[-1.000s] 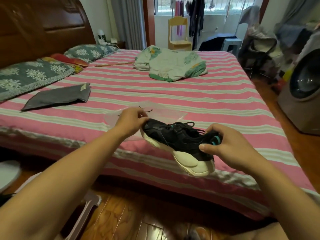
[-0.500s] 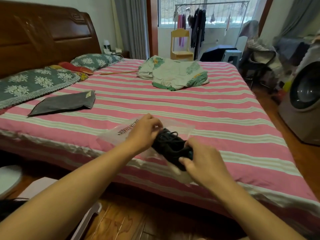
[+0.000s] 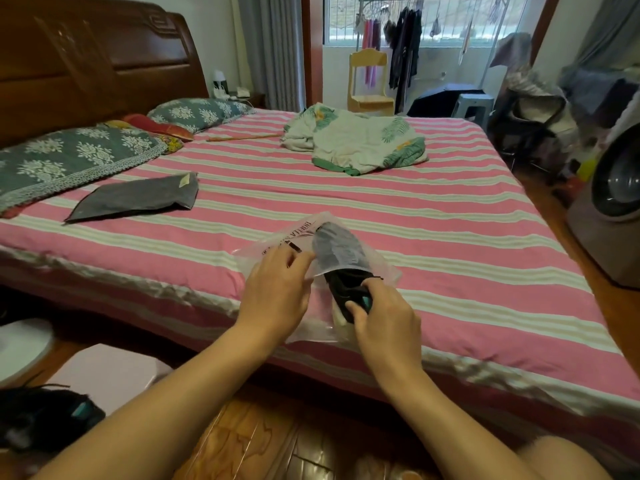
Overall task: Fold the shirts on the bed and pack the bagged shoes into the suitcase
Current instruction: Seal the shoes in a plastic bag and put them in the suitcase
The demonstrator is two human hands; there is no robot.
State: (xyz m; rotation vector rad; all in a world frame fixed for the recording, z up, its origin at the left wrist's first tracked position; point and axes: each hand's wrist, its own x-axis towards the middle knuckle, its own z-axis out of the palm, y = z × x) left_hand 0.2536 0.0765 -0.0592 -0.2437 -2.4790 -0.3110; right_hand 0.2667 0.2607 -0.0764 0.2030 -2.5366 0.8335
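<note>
Head view takes in the pink-striped bed (image 3: 433, 216), with a crumpled leaf-print quilt (image 3: 356, 142) at its far side and a flat grey folded shirt (image 3: 138, 197) near the pillows. At the near edge lies a clear plastic bag (image 3: 277, 242) with a black sneaker (image 3: 341, 258) halfway inside. Left hand (image 3: 277, 292) pinches the bag's mouth; right hand (image 3: 388, 317) curls its fingers around the sneaker's heel
</note>
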